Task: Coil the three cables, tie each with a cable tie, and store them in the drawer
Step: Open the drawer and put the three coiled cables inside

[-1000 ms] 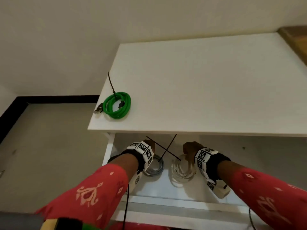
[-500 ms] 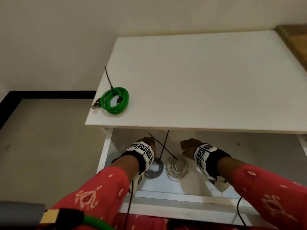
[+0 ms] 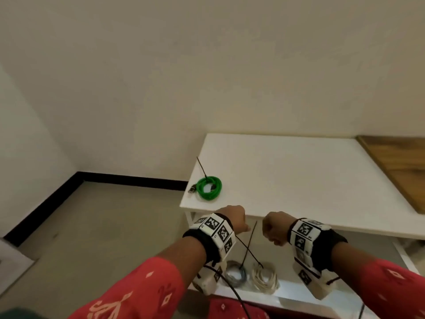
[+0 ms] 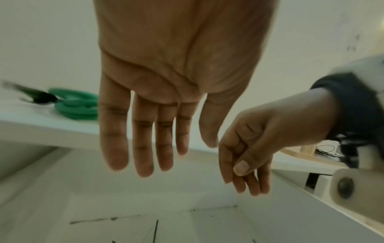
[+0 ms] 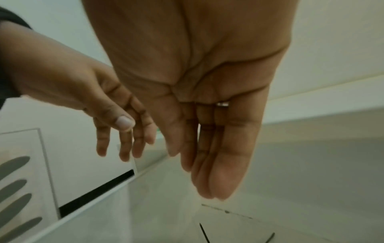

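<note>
Green cable [image 3: 209,188] lies coiled flat on the bench [image 3: 299,176], its tie tail pointing away; left hand [image 4: 166,82] and right hand [image 5: 197,82] hang empty, fingers straight.

White table [image 3: 299,176] stands against a plain cream wall [image 3: 207,65]. A brown wooden board [image 3: 400,166] lies on the table's far right corner. Left of the table, grey-beige floor [image 3: 103,226] meets the wall at a black skirting strip [image 3: 128,178]. Lighting even and dim.

A white bench [image 3: 299,180] carries a tied green cable coil [image 3: 209,188]; the open drawer [image 3: 296,298] below holds grey [image 3: 235,275] and white [image 3: 264,278] coils
</note>
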